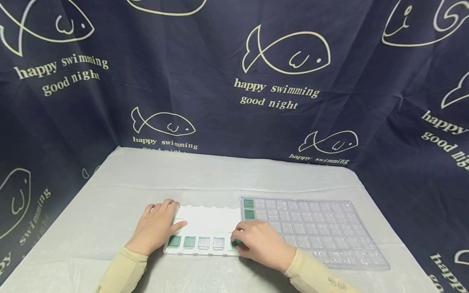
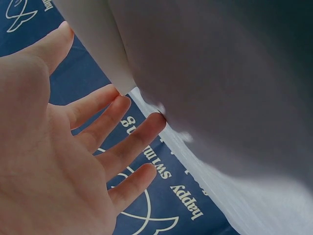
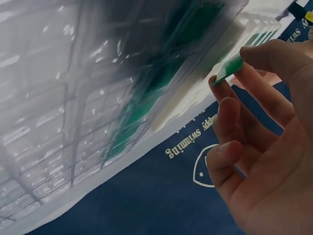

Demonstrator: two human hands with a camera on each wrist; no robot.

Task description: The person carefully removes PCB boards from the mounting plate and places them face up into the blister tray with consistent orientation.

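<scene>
A white tray [image 1: 209, 224] lies flat, with several green square boards [image 1: 189, 242] in a row along its near side. My left hand [image 1: 155, 226] rests on the tray's left edge, thumb over its surface; in the left wrist view the left hand [image 2: 98, 132] has its fingers spread against the white edge [image 2: 100, 44]. At the tray's near right end my right hand [image 1: 261, 244] pinches a green board, seen in the right wrist view as a thin green piece [image 3: 229, 70] between thumb and fingers of the right hand [image 3: 274, 127].
Right of the white tray lies a clear compartment tray [image 1: 315, 228], partly under my right forearm. Two green boards [image 1: 249, 208] show in its far left compartments. White cloth [image 1: 146, 175] covers the table, and a dark blue fish-print curtain [image 1: 220, 81] hangs behind.
</scene>
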